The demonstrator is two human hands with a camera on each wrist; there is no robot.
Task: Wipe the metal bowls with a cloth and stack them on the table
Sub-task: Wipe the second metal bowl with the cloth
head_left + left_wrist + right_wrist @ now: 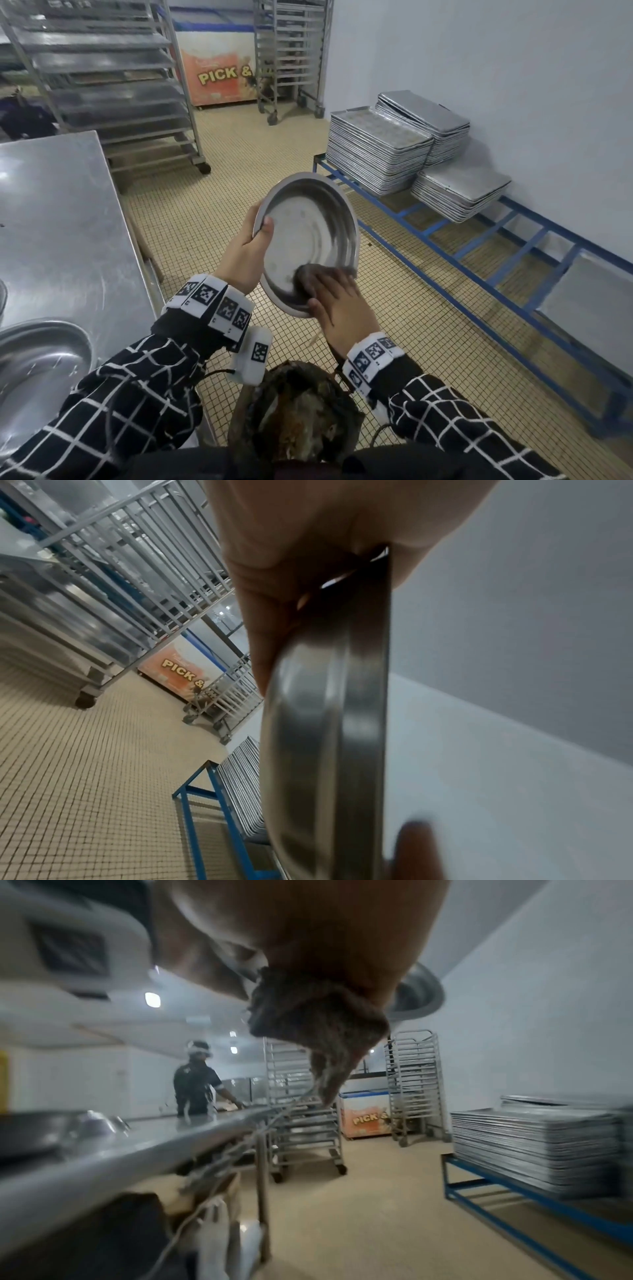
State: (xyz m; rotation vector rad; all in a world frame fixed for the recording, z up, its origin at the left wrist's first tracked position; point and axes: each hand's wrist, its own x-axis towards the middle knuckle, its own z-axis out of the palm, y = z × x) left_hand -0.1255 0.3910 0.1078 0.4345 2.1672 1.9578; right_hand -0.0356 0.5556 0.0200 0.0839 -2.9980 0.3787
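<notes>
- While the wiping goes on out over the tiled floor, the steel table (65, 212) on the far left carries another metal bowl (37, 363) at its near corner; that bowl sits mouth up and nothing shows inside it. A further rim just shows at the left edge of the head view, too cropped to identify.
- Next across, the left hand (245, 251) grasps the held bowl (308, 236) by its left rim, thumb hooked inside and fingers behind the wall, as the left wrist view (329, 723) confirms edge-on. The bowl is tilted up on edge, mouth toward the person, well clear of the table.
- This bowl looks thin, stiff and light, so one hand at the rim probably suffices; its polished surface is likely slick, so the rolled lip is the surest place to take hold. It should not be fragile, though it may clatter or dent if dropped. Its inside holds nothing but the cloth.
- At the bowl's lower inner wall, the right hand (342, 305) presses a dark cloth (306, 274) against the metal with fingers spread fairly flat; the right wrist view shows the soft, limp cloth (308, 1015) bunched under the palm with a tail hanging down.
- Below the hands, a dark round container (298, 414) holds brownish contents I cannot identify.
- Farthest right, stacked baking trays (376, 150) rest on a blue rack (513, 240).
</notes>
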